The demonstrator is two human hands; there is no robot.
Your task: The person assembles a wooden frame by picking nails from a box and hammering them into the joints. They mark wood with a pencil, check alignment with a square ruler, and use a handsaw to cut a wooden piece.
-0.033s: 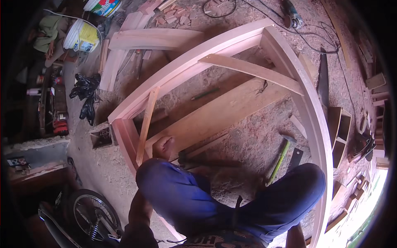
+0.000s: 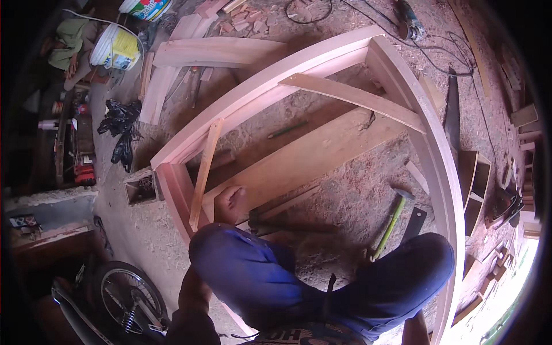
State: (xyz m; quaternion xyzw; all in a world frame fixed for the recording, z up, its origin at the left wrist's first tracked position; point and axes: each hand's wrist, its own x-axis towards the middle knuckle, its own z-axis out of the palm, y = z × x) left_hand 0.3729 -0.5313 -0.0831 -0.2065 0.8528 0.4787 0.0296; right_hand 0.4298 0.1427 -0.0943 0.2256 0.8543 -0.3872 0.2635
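Observation:
My left hand [image 2: 231,204] shows past my left knee, fingers curled closed; whatever is in them, if anything, is hidden. It lies by the lower end of a thin wooden strip [image 2: 206,172] that braces a corner of a large curved wooden frame [image 2: 276,77]. My right forearm [image 2: 415,329] passes behind my right leg, which hides the hand. A longer strip [image 2: 356,102] spans the frame's far corner. Inside the frame lie a wide plank [image 2: 310,154], a hammer with a green-yellow handle [image 2: 393,221] and a dark flat blade with a hole [image 2: 415,223].
A power tool [image 2: 409,26] with a trailing cord lies far right, near a handsaw [image 2: 452,109]. Buckets [image 2: 117,49], a black plastic bag [image 2: 121,129] and a person [image 2: 69,49] are at the upper left. A motorcycle wheel [image 2: 129,296] stands lower left; an open wooden box [image 2: 476,190] sits right.
The whole view has shifted very slightly. My left hand stays curled beside the strip, and the frame and tools keep their places.

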